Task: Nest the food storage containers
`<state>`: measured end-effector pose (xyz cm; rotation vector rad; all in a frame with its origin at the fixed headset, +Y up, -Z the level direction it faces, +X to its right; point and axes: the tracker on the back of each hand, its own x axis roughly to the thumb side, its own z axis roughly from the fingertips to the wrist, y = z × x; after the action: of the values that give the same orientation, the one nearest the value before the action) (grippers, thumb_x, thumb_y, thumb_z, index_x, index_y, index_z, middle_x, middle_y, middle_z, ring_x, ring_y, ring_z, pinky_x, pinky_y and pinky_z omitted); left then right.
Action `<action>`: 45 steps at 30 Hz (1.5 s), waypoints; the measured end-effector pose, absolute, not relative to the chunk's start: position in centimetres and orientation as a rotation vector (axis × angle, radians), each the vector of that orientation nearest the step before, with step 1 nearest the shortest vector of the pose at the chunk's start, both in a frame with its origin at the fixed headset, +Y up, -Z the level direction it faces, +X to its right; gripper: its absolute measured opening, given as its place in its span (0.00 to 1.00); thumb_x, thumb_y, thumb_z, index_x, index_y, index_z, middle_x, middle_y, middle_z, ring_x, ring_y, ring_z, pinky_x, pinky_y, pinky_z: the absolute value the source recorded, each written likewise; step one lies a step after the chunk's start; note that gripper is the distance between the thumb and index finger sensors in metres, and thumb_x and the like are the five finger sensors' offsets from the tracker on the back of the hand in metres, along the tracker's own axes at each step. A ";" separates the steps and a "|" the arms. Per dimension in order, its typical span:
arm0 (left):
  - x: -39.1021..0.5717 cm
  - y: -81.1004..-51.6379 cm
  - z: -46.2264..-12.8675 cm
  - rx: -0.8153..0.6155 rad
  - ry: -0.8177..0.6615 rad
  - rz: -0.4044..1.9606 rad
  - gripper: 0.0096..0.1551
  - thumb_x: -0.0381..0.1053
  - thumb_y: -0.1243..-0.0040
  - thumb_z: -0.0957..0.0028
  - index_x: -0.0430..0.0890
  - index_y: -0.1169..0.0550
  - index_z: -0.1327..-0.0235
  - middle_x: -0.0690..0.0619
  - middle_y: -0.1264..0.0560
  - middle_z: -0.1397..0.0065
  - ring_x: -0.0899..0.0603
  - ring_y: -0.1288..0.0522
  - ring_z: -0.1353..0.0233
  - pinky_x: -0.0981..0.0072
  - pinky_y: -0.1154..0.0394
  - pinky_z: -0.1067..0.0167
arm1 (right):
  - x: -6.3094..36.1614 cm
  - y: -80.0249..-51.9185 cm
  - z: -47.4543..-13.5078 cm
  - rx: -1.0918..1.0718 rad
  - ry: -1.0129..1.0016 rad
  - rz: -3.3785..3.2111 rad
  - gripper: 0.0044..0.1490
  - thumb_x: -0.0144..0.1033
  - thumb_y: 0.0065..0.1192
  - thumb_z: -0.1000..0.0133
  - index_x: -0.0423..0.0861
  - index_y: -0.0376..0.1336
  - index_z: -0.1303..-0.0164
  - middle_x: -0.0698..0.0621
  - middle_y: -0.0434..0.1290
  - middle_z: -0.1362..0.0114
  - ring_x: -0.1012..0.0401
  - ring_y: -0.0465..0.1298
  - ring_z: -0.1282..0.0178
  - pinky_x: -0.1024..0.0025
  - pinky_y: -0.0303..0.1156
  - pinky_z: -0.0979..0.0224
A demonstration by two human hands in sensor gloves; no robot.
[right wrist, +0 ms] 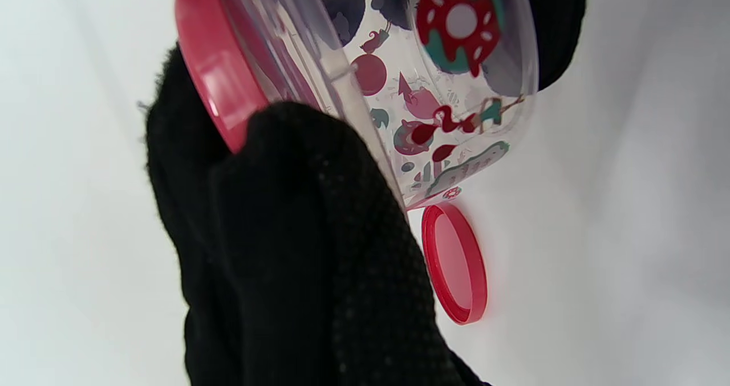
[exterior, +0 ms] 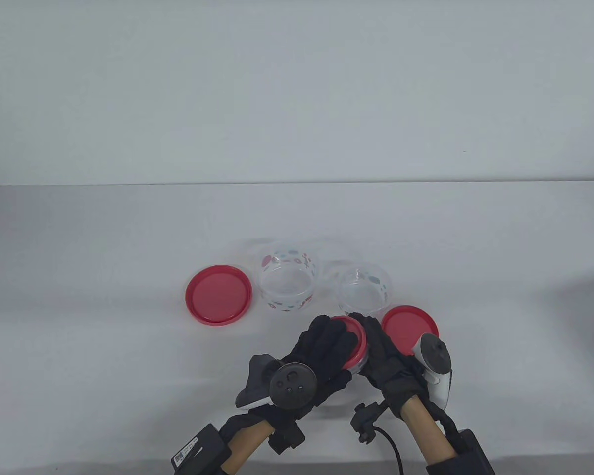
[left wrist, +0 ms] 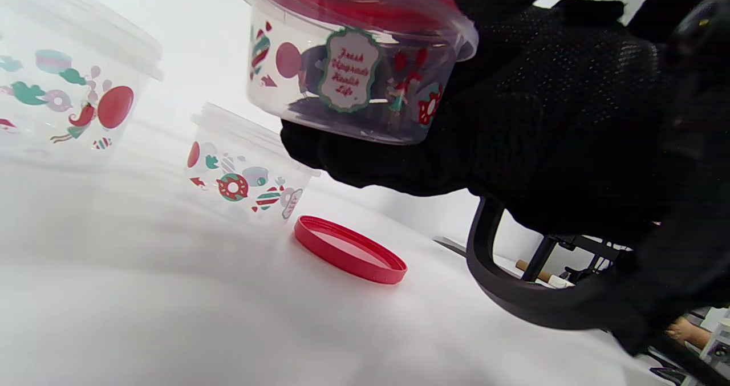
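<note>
A small clear printed container (exterior: 357,357) with a red lid (exterior: 352,337) on it is held tilted above the table between both hands. My left hand (exterior: 321,349) grips its left side. My right hand (exterior: 382,354) grips its right side. In the left wrist view the container (left wrist: 353,72) rests against gloved fingers (left wrist: 513,124). In the right wrist view a gloved finger (right wrist: 296,232) lies across the lid's rim (right wrist: 211,72) and the container wall (right wrist: 445,78). Two open printed containers stand behind: a larger one (exterior: 287,284) and a medium one (exterior: 364,292).
A large red lid (exterior: 219,294) lies flat left of the larger container. A smaller red lid (exterior: 410,329) lies by my right hand and also shows in the left wrist view (left wrist: 349,249). A loose red lid (right wrist: 456,263) shows in the right wrist view.
</note>
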<state>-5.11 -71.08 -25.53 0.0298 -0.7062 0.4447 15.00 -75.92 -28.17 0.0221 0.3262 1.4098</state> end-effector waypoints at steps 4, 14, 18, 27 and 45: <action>-4.8 -71.1 -25.2 0.054 -0.696 0.411 0.38 0.63 0.62 0.33 0.59 0.55 0.11 0.49 0.58 0.08 0.35 0.61 0.11 0.45 0.52 0.18 | 15.0 -75.9 -28.2 0.024 0.320 1.420 0.41 0.55 0.33 0.28 0.38 0.48 0.14 0.31 0.43 0.16 0.35 0.58 0.26 0.44 0.67 0.36; -4.4 -71.5 -25.0 0.034 -0.693 0.398 0.38 0.61 0.66 0.32 0.56 0.58 0.11 0.46 0.60 0.08 0.34 0.62 0.12 0.43 0.54 0.18 | 14.9 -75.9 -28.0 0.012 0.284 1.465 0.41 0.54 0.34 0.28 0.38 0.47 0.14 0.31 0.43 0.16 0.35 0.57 0.26 0.44 0.67 0.35; -4.2 -71.7 -25.0 0.023 -0.689 0.386 0.38 0.60 0.66 0.32 0.55 0.58 0.12 0.45 0.60 0.09 0.32 0.62 0.13 0.42 0.53 0.19 | 14.8 -76.2 -28.0 -0.003 0.289 1.482 0.40 0.54 0.34 0.29 0.39 0.47 0.14 0.31 0.42 0.16 0.35 0.57 0.26 0.44 0.67 0.35; -6.1 -71.5 -25.2 -0.068 -0.848 0.443 0.35 0.62 0.67 0.33 0.68 0.57 0.14 0.55 0.65 0.09 0.41 0.70 0.11 0.48 0.64 0.16 | 15.0 -75.6 -28.4 0.121 0.385 1.526 0.43 0.57 0.36 0.29 0.36 0.51 0.16 0.30 0.49 0.17 0.35 0.62 0.29 0.46 0.70 0.40; -9.0 -70.7 -24.3 0.075 -0.878 0.614 0.40 0.66 0.65 0.34 0.58 0.56 0.11 0.51 0.59 0.08 0.38 0.62 0.11 0.49 0.60 0.16 | 14.0 -75.8 -28.7 0.297 0.593 1.509 0.40 0.55 0.36 0.28 0.36 0.51 0.17 0.31 0.50 0.17 0.37 0.65 0.30 0.49 0.71 0.40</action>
<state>-8.97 -70.75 -24.32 0.0754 -0.8779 0.6142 14.04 -75.82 -28.69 0.2967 0.5933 1.5090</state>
